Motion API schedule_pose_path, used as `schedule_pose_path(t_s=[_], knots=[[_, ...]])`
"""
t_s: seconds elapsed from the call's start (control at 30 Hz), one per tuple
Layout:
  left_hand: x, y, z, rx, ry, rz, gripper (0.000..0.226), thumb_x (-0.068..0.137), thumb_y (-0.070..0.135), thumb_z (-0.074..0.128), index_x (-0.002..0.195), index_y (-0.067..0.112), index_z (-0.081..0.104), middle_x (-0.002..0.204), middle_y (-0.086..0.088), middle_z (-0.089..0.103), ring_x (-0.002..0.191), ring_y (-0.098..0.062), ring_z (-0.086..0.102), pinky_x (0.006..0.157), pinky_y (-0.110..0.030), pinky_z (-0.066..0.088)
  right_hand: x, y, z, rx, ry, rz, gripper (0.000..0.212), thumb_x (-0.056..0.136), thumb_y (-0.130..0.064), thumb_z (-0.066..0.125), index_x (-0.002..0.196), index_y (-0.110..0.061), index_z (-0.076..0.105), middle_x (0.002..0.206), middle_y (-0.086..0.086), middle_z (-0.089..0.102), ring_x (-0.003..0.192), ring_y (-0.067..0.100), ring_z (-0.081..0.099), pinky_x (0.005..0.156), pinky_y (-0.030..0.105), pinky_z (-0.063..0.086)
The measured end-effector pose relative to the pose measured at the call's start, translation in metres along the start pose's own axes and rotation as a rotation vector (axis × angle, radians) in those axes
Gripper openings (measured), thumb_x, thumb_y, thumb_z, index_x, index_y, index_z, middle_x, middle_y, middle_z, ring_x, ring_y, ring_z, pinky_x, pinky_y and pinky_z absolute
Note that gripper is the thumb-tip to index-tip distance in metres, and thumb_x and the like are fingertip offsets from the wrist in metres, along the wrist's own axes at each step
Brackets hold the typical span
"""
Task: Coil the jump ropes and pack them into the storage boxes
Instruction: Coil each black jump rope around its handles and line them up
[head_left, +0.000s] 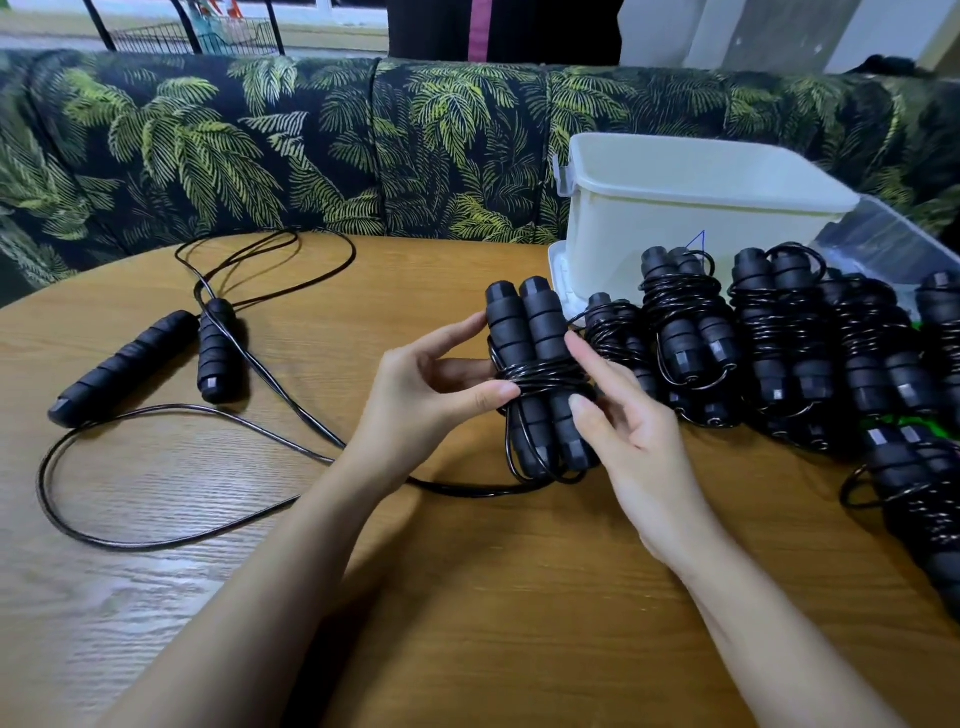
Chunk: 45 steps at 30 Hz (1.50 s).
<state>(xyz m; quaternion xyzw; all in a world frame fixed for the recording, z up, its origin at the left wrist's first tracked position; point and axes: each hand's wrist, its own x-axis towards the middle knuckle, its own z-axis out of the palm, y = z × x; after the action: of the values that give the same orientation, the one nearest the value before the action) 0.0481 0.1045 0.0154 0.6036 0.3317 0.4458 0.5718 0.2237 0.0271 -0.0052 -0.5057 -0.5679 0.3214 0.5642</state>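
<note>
- While the left hand (431, 395) grips the held jump rope (537, 364) at the centre of the frame, with its thumb on one foam handle and its forefinger curled over the cord wraps, the two handles stand side by side, nearly upright, over the desk (467, 597).
- The right hand (634, 441) is largely open. Its fingers are almost straight, and the forefinger and thumb tips touch the bundle's right side.
- Slack black cord (457, 487) runs from the foot of the bundle leftward across the desk. I cannot tell which rope it belongs to.
- A loose jump rope (124, 364) lies uncoiled at the left of the frame, with its two handles near each other.
- A heap of coiled ropes (779, 338) lies at the right, against the open white storage box (675, 218) at the upper right.
- A clear box (883, 244) sits behind the heap.
- A palm-print sofa (260, 145) spans the top of the frame.
</note>
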Motion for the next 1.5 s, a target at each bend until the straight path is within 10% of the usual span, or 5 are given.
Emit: schedule_pose_path(t_s=[0.43, 0.6, 0.77, 1.03, 1.5], knots=[[-0.006, 0.003, 0.012, -0.031, 0.14, 0.089, 0.057, 0.067, 0.01, 0.082, 0.119, 0.024, 0.063, 0.087, -0.005, 0.077, 0.086, -0.016, 0.074, 0.078, -0.023, 0.056, -0.004, 0.002, 0.017, -0.449, 0.182, -0.168, 0.057, 0.091, -0.02, 0.054, 0.147, -0.017, 0.045, 0.137, -0.002, 0.044, 0.127, -0.004, 0.041, 0.104, 0.005, 0.026], [-0.01, 0.002, 0.019, -0.012, 0.145, 0.12, 0.059, 0.062, 0.016, 0.085, 0.116, 0.025, 0.064, 0.085, -0.005, 0.077, 0.085, -0.029, 0.073, 0.083, -0.034, 0.059, -0.012, -0.006, 0.03, -0.908, 0.215, -0.149, 0.095, 0.075, -0.064, 0.056, 0.154, -0.021, 0.026, 0.149, 0.006, 0.038, 0.132, 0.024, 0.048, 0.078, 0.036, 0.056], [-0.009, -0.001, 0.02, -0.028, 0.079, 0.125, 0.061, 0.065, 0.013, 0.082, 0.121, 0.024, 0.061, 0.089, -0.004, 0.077, 0.082, -0.014, 0.073, 0.077, -0.025, 0.056, -0.011, -0.006, 0.029, -1.138, 0.31, -0.267, 0.086, 0.078, -0.039, 0.073, 0.15, -0.009, 0.037, 0.141, 0.018, 0.05, 0.118, 0.035, 0.059, 0.06, 0.041, 0.059], [-0.004, 0.0, 0.01, 0.1, -0.033, 0.125, 0.057, 0.078, 0.02, 0.073, 0.132, 0.023, 0.055, 0.102, 0.004, 0.076, 0.105, -0.007, 0.068, 0.095, -0.023, 0.05, -0.006, 0.0, 0.014, -0.35, 0.114, -0.066, 0.073, 0.091, -0.015, 0.07, 0.15, -0.035, 0.032, 0.149, -0.013, 0.043, 0.138, -0.001, 0.038, 0.113, 0.016, 0.028], [-0.002, -0.005, 0.005, -0.045, -0.116, -0.101, 0.054, 0.086, 0.03, 0.071, 0.136, 0.019, 0.054, 0.119, -0.001, 0.071, 0.113, -0.014, 0.065, 0.1, -0.034, 0.051, -0.008, -0.005, 0.021, 0.268, -0.057, 0.01, 0.057, 0.093, -0.018, 0.061, 0.144, -0.034, 0.042, 0.147, -0.008, 0.051, 0.14, 0.01, 0.041, 0.118, 0.042, 0.032]])
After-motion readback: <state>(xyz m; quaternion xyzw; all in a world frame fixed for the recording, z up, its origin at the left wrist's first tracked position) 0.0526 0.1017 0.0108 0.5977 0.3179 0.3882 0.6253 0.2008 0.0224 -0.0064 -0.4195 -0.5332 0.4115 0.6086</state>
